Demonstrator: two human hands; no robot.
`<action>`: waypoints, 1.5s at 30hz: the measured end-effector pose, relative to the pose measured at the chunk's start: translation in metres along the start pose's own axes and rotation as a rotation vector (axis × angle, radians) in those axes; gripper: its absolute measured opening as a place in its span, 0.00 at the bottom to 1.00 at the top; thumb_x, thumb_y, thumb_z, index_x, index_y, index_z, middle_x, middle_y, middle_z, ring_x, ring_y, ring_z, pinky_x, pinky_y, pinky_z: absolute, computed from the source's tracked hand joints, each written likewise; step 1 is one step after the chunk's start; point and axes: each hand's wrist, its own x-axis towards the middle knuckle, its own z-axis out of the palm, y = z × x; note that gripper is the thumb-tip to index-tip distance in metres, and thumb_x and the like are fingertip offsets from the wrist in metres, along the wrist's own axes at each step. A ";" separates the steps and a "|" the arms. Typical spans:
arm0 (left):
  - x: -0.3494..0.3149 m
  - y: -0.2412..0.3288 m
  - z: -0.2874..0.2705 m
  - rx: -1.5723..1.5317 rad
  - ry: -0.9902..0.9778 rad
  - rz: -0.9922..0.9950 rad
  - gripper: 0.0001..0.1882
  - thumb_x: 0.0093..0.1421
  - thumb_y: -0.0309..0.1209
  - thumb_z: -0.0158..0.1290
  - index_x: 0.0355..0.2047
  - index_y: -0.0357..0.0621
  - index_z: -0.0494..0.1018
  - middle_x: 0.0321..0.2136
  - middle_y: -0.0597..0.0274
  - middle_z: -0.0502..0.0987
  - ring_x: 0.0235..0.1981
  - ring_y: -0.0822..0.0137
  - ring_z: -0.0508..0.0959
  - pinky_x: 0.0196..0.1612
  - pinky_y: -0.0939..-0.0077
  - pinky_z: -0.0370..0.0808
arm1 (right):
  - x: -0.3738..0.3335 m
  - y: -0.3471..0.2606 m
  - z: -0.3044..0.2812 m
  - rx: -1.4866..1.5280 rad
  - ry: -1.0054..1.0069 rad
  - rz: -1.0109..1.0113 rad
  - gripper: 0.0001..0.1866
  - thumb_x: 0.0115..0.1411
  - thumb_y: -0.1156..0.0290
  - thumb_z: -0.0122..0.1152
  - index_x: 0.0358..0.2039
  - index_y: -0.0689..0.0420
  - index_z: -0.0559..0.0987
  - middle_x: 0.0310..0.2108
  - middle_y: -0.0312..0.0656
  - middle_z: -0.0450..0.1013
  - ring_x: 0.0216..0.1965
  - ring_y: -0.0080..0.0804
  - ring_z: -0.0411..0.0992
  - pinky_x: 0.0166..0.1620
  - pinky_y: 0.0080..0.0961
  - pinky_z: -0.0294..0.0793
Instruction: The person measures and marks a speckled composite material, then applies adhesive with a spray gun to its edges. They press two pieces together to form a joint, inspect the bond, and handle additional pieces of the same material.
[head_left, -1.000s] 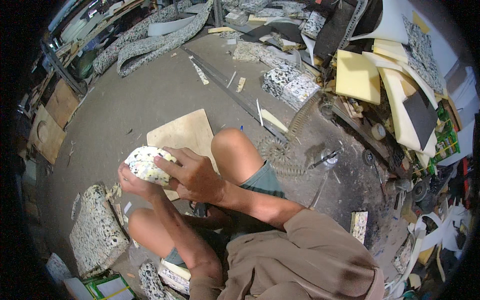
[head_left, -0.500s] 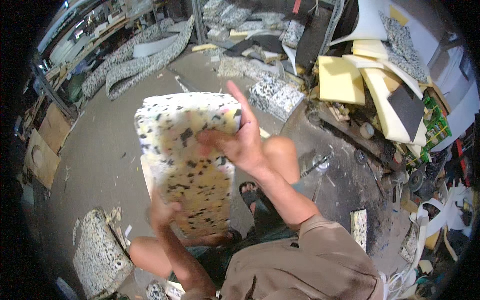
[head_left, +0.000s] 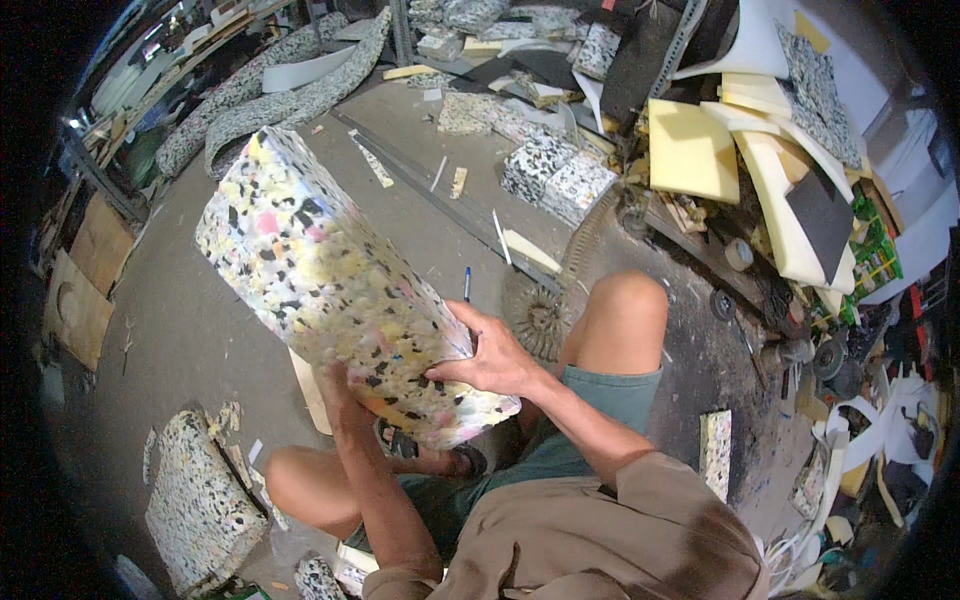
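Fingers (head_left: 462,338) of the right hand (head_left: 495,358) curl over the near edge of a big speckled foam block (head_left: 330,285), gripping it, while the left hand (head_left: 340,385) is pressed against the block's underside, its fingers mostly hidden, so whether they are closed cannot be told. The block is held up in the air, tilted, above the person's knees and a brown sandal (head_left: 430,458) on the grey floor (head_left: 180,320). A flat tan board (head_left: 308,385) shows just under the block. A blue pen (head_left: 466,283) lies on the floor beside a round wire brush (head_left: 535,318). To the lower left lies another speckled foam slab (head_left: 200,505). At upper right a heap of yellow foam sheets (head_left: 690,150) is stacked, and near the right edge sits a green package (head_left: 872,245); its print is too small to tell.
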 end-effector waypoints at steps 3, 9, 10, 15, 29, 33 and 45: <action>-0.001 -0.012 0.010 0.105 -0.118 -0.260 0.43 0.58 0.43 0.62 0.67 0.40 0.54 0.55 0.53 0.69 0.50 0.57 0.75 0.49 0.68 0.76 | -0.001 -0.011 -0.010 -0.045 0.068 0.072 0.50 0.41 0.57 0.78 0.62 0.65 0.65 0.58 0.57 0.69 0.60 0.48 0.68 0.61 0.35 0.65; 0.030 -0.010 0.018 0.362 -0.008 0.101 0.31 0.58 0.36 0.62 0.57 0.32 0.64 0.44 0.58 0.74 0.43 0.67 0.75 0.45 0.74 0.73 | -0.011 -0.001 -0.010 -0.230 0.003 0.036 0.58 0.43 0.53 0.76 0.66 0.71 0.55 0.62 0.62 0.63 0.63 0.48 0.65 0.64 0.33 0.62; 0.031 -0.013 0.018 0.357 0.000 0.156 0.31 0.58 0.35 0.62 0.57 0.32 0.64 0.44 0.58 0.75 0.43 0.67 0.75 0.45 0.75 0.73 | -0.009 0.004 -0.010 -0.103 -0.012 0.097 0.55 0.43 0.52 0.76 0.63 0.71 0.60 0.56 0.63 0.69 0.58 0.50 0.70 0.62 0.35 0.66; 0.044 -0.010 0.016 0.530 0.080 -0.102 0.23 0.57 0.30 0.59 0.51 0.37 0.65 0.34 0.63 0.73 0.34 0.68 0.74 0.35 0.75 0.75 | 0.005 0.005 -0.014 -0.047 0.000 0.256 0.27 0.49 0.65 0.74 0.46 0.67 0.77 0.37 0.48 0.78 0.39 0.32 0.76 0.45 0.31 0.75; 0.023 -0.018 0.025 0.469 -0.100 0.050 0.36 0.51 0.29 0.68 0.57 0.35 0.62 0.48 0.55 0.74 0.50 0.66 0.74 0.56 0.68 0.71 | 0.008 0.065 -0.015 0.612 -0.227 0.109 0.44 0.56 0.55 0.69 0.64 0.64 0.58 0.56 0.48 0.68 0.49 0.40 0.75 0.50 0.36 0.79; 0.030 -0.024 0.021 0.378 -0.123 -0.005 0.37 0.51 0.29 0.69 0.57 0.34 0.63 0.48 0.54 0.75 0.50 0.65 0.75 0.56 0.67 0.71 | -0.009 0.069 0.016 0.802 -0.052 0.215 0.40 0.59 0.58 0.65 0.64 0.62 0.57 0.55 0.49 0.69 0.49 0.43 0.76 0.40 0.42 0.86; 0.076 0.015 -0.029 0.639 -0.468 -0.158 0.35 0.62 0.36 0.55 0.66 0.40 0.56 0.57 0.47 0.69 0.52 0.58 0.75 0.53 0.62 0.73 | -0.013 0.090 0.054 0.966 0.220 0.121 0.36 0.56 0.83 0.63 0.64 0.56 0.61 0.46 0.38 0.74 0.38 0.21 0.73 0.36 0.20 0.75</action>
